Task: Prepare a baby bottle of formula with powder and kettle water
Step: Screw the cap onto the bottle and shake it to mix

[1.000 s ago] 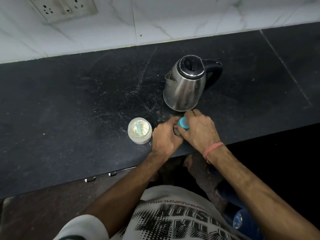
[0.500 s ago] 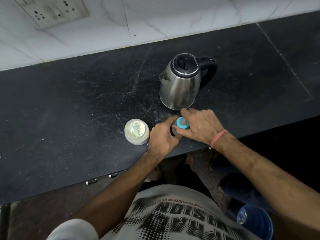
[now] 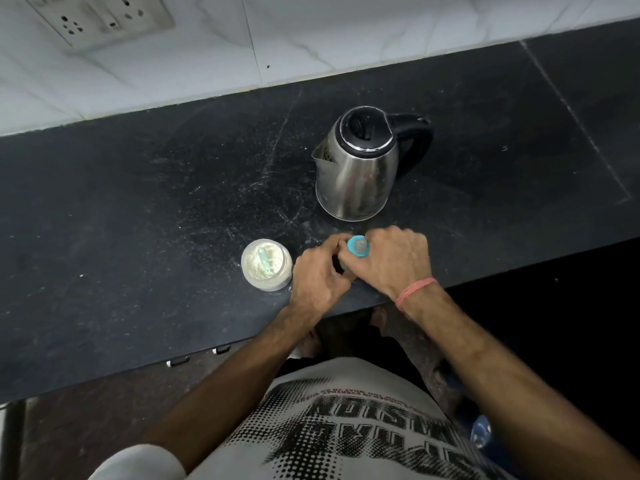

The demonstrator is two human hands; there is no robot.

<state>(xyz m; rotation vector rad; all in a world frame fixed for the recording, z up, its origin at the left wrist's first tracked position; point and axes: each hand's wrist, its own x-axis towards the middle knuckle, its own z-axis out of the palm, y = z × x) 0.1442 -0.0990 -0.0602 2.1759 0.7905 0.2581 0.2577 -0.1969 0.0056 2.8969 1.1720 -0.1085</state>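
Note:
A baby bottle stands upright near the front edge of the black counter (image 3: 138,209), seen from above; only its blue cap with the clear teat (image 3: 357,247) shows. My left hand (image 3: 320,271) grips the bottle's body from the left. My right hand (image 3: 394,259) wraps its fingers around the blue cap from the right. A steel kettle (image 3: 356,174) with a black lid and handle stands just behind the hands, lid closed. To the left of my left hand sits an open jar of white powder (image 3: 266,265) with a pale green scoop lying in it.
A white tiled wall with a socket plate (image 3: 100,19) runs along the back. The counter's front edge passes just under my wrists. A blue bucket (image 3: 481,431) shows on the floor at the lower right.
My right hand has shifted its hold around the blue cap while my left hand keeps gripping the bottle. The kettle and jar stay put; the camera view has drifted slightly.

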